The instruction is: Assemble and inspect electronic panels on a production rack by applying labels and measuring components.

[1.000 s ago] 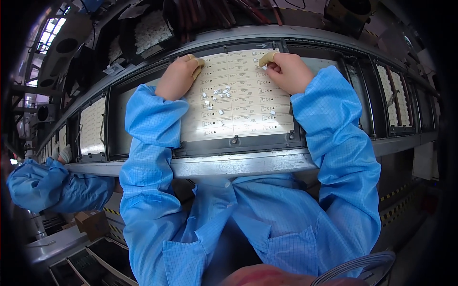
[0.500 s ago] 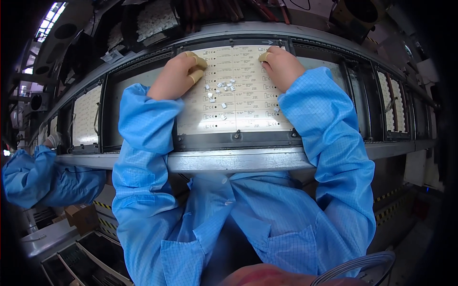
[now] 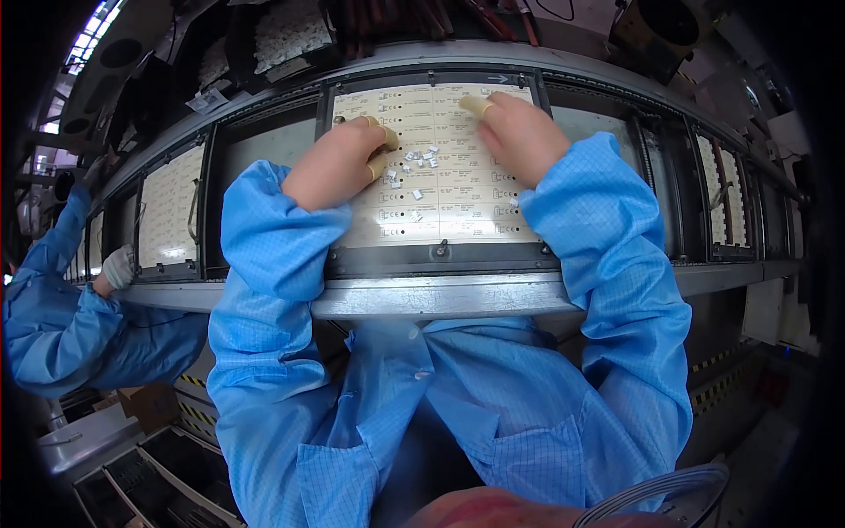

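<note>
A cream panel [image 3: 458, 231] printed in rows lies in a black frame in front of me. Small white connector-like pieces [image 3: 421, 159] are scattered loose around its middle, and others sit along its printed rows. My left hand [image 3: 341, 163], with yellowish finger cots, is over the panel's left part; its thumb and fingers are bent together in a pinch, and whatever is between them is hidden. Over the far right part is my right hand [image 3: 525, 134], its fingertips pointing left just above the panel. Motion smears those fingers, so their grip is unclear.
The frame rests on a conveyor line with a metal front rail [image 3: 440, 297]. Similar panels stand to the left [image 3: 172, 216] and right [image 3: 723, 189]. Bins of white pieces [image 3: 290, 40] are beyond the line. A co-worker's gloved hand [image 3: 119, 267] is at the far left.
My left hand has moved nearer to me and slightly right across the panel. My right hand has shifted a little, fingertips going left. The co-worker's gloved hand has come further into view.
</note>
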### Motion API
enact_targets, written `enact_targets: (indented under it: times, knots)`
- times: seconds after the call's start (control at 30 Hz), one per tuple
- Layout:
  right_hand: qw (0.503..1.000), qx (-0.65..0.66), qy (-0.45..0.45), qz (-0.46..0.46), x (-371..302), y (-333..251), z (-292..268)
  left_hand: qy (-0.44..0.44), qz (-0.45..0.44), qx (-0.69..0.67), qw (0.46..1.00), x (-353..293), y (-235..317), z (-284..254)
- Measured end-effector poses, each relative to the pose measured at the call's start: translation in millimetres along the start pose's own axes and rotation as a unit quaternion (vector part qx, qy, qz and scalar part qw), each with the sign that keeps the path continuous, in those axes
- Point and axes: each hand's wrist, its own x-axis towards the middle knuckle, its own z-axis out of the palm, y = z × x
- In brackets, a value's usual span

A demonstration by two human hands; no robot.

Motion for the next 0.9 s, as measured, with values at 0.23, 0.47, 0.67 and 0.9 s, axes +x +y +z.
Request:
enact_targets:
  times: [0.23, 0.47, 0.67, 0.9]
  knots:
    - [0.992, 0.071, -0.083, -0.063, 11, -36, 14, 0.001, -0.007, 0.077, 0.997, -10, 7, -1]
    - [0.991, 0.093, -0.059, -0.072, 11, -36, 15, 0.064, -0.013, 0.044, 0.997, -8, -2, -3]
    - [0.993, 0.112, -0.036, -0.030, 7, -22, 6, 0.142, -0.120, -0.087, 0.979, 5, -13, -16]
    - [0.986, 0.166, -0.022, 0.027, -8, 6, -8, 0.153, -0.166, -0.144, 0.964, 17, -23, -4]
